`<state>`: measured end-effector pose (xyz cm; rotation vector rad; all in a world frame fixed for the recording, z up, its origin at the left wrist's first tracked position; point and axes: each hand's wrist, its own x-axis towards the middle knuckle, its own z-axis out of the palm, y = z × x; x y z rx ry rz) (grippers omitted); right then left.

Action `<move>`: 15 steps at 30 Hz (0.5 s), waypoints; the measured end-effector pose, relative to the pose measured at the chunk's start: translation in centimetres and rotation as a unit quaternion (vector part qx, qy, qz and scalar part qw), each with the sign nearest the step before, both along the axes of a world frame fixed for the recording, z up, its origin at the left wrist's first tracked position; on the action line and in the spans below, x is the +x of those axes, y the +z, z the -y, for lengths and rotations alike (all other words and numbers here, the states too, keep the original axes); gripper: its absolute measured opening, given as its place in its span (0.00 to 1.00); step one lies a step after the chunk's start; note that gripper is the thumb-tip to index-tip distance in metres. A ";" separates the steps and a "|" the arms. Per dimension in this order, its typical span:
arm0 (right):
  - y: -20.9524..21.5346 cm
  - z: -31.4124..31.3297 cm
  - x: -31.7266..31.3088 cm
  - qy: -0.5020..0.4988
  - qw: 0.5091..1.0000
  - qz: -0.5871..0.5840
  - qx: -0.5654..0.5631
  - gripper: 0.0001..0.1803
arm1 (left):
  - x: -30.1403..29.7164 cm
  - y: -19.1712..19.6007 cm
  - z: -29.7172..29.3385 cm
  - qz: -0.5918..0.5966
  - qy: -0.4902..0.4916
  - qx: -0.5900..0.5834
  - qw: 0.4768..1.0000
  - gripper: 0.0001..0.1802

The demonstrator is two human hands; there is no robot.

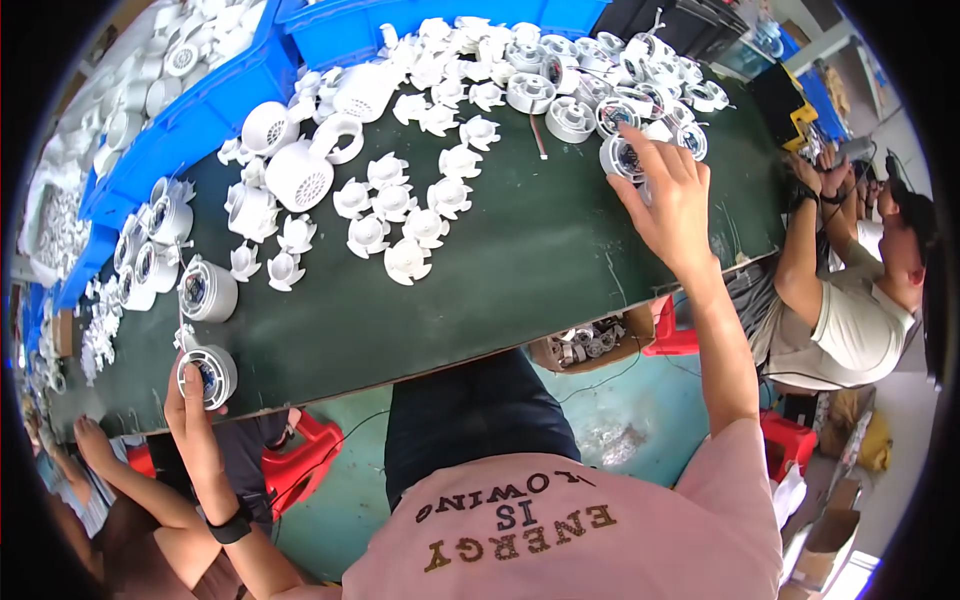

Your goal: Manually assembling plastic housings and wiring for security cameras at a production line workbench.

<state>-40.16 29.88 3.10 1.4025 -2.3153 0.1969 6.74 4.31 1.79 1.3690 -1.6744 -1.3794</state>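
Observation:
My left hand (pixel 192 405), at the table's near left edge, grips a round white fan housing (pixel 214 372) with a dark core, its thumb across the ringed face. Just beyond stands a similar white housing (pixel 208 290) with wires at its side. At the right, my right hand (pixel 668 195) reaches over the table, its thumb and index finger on either side of another white round housing (pixel 620 158). More ringed housings (pixel 572 120) crowd around and beyond those fingers, some with wires. The palm side of my right hand is hidden.
White bladed impellers (pixel 395 203) lie across the middle of the green table (pixel 480 270), with white perforated shells (pixel 300 175) beside them. Blue bins (pixel 190 125) line the far left. A carton of parts (pixel 600 345) sits below the edge. Co-workers (pixel 850 290) are at both sides.

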 end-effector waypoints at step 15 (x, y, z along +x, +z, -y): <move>-3.1 12.4 0.0 0.176 0.927 0.325 -0.067 0.26 | -6.0 0.0 -6.5 0.073 -0.018 -0.400 0.913 0.19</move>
